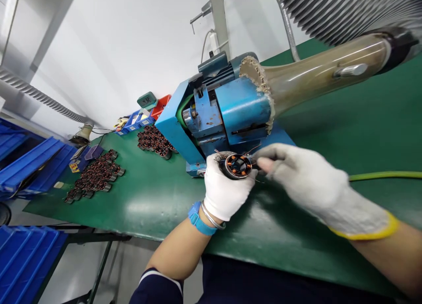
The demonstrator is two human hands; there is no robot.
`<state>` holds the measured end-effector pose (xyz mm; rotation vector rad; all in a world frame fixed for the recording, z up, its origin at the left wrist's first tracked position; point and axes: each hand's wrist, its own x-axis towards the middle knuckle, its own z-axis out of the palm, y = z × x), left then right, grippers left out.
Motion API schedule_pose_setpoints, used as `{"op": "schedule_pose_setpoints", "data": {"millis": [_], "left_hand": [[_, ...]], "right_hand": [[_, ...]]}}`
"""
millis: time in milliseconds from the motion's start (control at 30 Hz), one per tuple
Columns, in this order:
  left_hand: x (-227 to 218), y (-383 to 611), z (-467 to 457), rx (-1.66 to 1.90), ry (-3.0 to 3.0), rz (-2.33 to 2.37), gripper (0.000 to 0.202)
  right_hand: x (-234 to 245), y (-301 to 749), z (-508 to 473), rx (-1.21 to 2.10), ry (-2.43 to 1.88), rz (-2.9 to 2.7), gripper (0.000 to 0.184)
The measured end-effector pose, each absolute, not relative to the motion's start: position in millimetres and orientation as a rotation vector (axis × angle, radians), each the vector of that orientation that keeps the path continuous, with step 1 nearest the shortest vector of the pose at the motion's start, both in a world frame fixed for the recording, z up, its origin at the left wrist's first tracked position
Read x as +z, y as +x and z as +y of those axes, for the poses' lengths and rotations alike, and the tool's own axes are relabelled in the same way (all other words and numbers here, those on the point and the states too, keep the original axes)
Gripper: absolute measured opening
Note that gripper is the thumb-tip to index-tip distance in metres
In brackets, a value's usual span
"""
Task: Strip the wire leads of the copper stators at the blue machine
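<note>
Spanning the scene, green bench (148, 203); sitting on it at centre far, blue machine (231, 110). Heaped far left, wound stators (95, 176). Clasping one stator (236, 165) just near the machine, gloved left hand (224, 190); pinching its right edge, gloved right hand (303, 176).

The green counter (148, 198) carries the blue machine (231, 110), and behind the machine stands a plain white wall (125, 53), evenly lit, with a grey upright post (219, 18) rising directly behind it. Left of the machine a ribbed grey hose (42, 99) runs down along the wall, and blue bins (29, 163) stand beyond the counter's edge. Below and left of the machine, pale floor (125, 255) shows under the counter's dark metal frame (99, 239), beside a further set of blue trays (26, 260).
</note>
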<state>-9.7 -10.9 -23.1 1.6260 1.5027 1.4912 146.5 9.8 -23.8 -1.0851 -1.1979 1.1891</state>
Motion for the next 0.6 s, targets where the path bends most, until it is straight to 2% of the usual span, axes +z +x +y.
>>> {"op": "schedule_pose_setpoints", "data": {"millis": [100, 200, 333, 400, 600], "left_hand": [[-25.4, -8.3, -11.9, 1.475, 1.665, 1.430, 0.046], [-25.4, -7.2, -11.0, 1.485, 1.668, 1.402, 0.047], [-24.9, -6.3, -11.0, 1.477, 1.641, 1.368, 0.046], [-26.1, -6.3, -12.3, 1.440, 1.627, 1.371, 0.046], [-30.6, -7.4, -14.3, 1.380, 1.490, 1.386, 0.057]], "right_hand": [[-20.5, 145.3, 9.8, 1.249, -1.055, -1.102, 0.019], [-16.5, 150.3, 13.8, 1.160, -1.012, -0.829, 0.022], [-15.7, 150.2, 11.4, 1.167, -1.182, -1.172, 0.024], [-15.8, 148.0, 9.6, 1.229, -1.134, -1.237, 0.024], [-16.4, 152.1, 17.3, 1.146, -1.066, -0.696, 0.015]]}}
